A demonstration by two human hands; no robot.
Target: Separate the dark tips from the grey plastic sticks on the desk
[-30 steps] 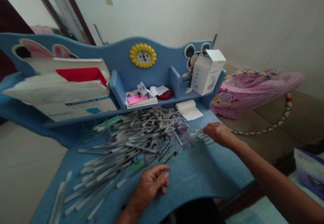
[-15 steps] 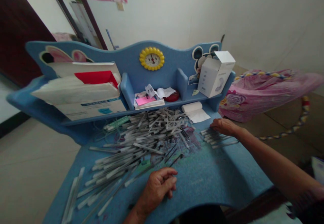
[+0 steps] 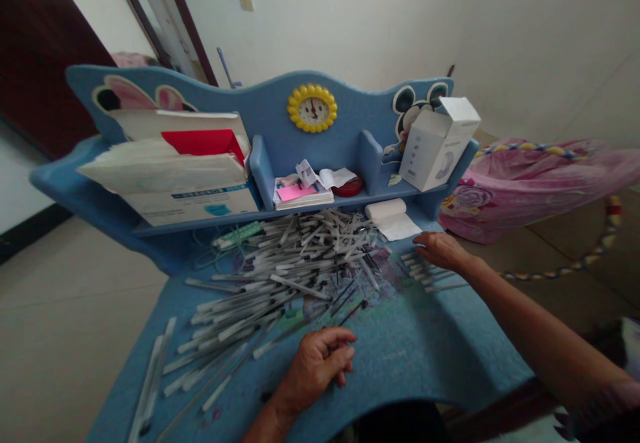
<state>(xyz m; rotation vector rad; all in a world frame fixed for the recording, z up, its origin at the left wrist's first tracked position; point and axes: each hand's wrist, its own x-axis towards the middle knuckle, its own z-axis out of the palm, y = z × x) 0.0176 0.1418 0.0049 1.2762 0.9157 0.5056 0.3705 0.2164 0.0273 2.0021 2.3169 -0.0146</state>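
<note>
My left hand (image 3: 324, 365) rests on the blue desk (image 3: 395, 356) near its front edge. Its fingers are loosely bent and apart, with no object visible in them. To the right, my right hand (image 3: 441, 251) hovers over or touches a small row of pens (image 3: 421, 271); its fingers are stretched out and I see nothing held. A large heap of whitish, translucent pens with dark tips (image 3: 320, 243) covers the back middle of the desk. More pens (image 3: 230, 333) fan out on the left, close to my left hand. A dark, thin pen (image 3: 354, 312) lies just beyond that hand.
A shelf with a yellow flower-shaped clock (image 3: 313, 108) stands along the back. It holds papers and a red folder (image 3: 203, 143), notebooks (image 3: 305, 197) and a white box (image 3: 440, 146). A paper roll (image 3: 395, 219) lies by the right post. Two pens (image 3: 153, 383) lie at the left edge.
The view has shifted slightly, so the desk and shelf sit a little farther right. My right hand's fingers look more stretched out over the row of pens. My left hand stays in place.
</note>
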